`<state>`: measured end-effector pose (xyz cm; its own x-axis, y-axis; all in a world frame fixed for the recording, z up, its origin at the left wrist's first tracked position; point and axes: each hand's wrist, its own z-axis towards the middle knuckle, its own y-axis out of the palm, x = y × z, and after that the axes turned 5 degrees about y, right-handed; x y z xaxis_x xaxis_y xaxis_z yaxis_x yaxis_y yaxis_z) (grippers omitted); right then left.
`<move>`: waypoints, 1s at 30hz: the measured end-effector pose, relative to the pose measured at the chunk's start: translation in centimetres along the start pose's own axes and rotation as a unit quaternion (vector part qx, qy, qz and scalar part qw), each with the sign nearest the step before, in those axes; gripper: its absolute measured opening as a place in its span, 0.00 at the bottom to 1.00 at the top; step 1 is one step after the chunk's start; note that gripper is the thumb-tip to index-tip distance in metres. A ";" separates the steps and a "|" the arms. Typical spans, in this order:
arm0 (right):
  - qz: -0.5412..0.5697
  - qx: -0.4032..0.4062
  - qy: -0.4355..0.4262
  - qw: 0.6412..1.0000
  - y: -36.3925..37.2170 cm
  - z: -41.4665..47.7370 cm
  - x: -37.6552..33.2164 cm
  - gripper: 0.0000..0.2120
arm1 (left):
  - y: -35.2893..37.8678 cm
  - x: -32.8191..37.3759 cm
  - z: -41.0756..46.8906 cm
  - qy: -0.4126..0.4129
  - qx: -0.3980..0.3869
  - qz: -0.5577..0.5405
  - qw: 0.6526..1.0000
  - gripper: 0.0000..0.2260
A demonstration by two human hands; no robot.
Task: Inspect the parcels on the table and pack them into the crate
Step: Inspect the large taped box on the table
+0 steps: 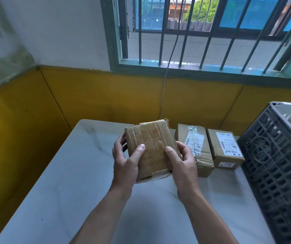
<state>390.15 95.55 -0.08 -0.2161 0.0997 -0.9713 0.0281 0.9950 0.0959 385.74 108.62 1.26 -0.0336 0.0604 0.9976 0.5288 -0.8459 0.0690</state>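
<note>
Both the left hand point(125, 166) and right hand point(183, 164) curl their fingers point(138, 152) round a creased, tape-covered brown parcel point(150, 138), held above the bench point(62, 182), left of the crate point(273, 173).

Left hand point(123, 162): bare, seen at the left edge of the cardboard parcel point(151, 138); broad thumb, creased knuckles.
Left thumbnail point(142, 146): short, pale, trimmed close; lies over the parcel's face.
Right hand point(183, 162): bare, seen at the parcel's right edge; tendon lines visible on its back.
Right thumbnail point(167, 148): short, rounded, only partly visible.
Left forearm point(106, 212): bare from the wrist to the frame edge, below-left of the parcel; slim.
Right forearm point(206, 217): bare likewise, below-right of the parcel.
</note>
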 end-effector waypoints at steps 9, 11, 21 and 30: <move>0.042 -0.005 0.012 0.999 0.1 -0.3 -0.2 0.07 | 0.0 -0.8 0.7 0.014 0.024 -0.022 0.999 0.20; 0.039 -0.004 0.016 0.999 0.1 -0.2 -0.2 0.06 | 0.0 -0.8 0.7 0.014 0.023 -0.017 0.999 0.23; 0.050 0.015 -0.004 0.999 -0.1 -0.1 0.3 0.11 | -0.9 -0.6 1.2 -0.011 0.020 -0.025 0.999 0.26; 0.060 0.025 0.018 0.998 0.3 -0.1 -0.1 0.33 | -0.2 -1.4 0.1 -0.031 0.074 -0.106 0.991 0.24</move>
<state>390.08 95.79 0.08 -0.2424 0.2184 -0.9453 0.1042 0.9746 0.1984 385.71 108.77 -0.20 -0.1077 0.2647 0.9583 0.6345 -0.7238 0.2712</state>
